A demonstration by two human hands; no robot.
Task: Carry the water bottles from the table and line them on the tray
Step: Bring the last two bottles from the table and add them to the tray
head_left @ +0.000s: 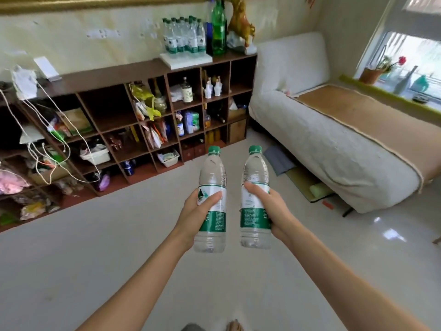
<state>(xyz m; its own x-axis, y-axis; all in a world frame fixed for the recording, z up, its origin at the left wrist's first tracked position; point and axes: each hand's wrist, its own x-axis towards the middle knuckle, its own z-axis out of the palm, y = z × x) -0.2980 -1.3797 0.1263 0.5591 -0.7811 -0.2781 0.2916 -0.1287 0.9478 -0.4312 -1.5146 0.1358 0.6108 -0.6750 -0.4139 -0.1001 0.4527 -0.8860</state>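
A brown cubby shelf (133,130) crammed with bags, bottles and boxes runs along the wall, ahead and left of the grip. A tall green glass bottle (219,29) and a golden horse statue (241,20) stand on top. To the right lies a white-covered sofa bed (334,149), with a potted red flower (381,68) on the windowsill beyond.

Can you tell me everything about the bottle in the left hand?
The left bottle is clear plastic with a green screw cap, closed, and a green and white label round its middle. It looks full of water. It is held nearly upright above the pale floor; the left hand grips it round the label, thumb across the front.
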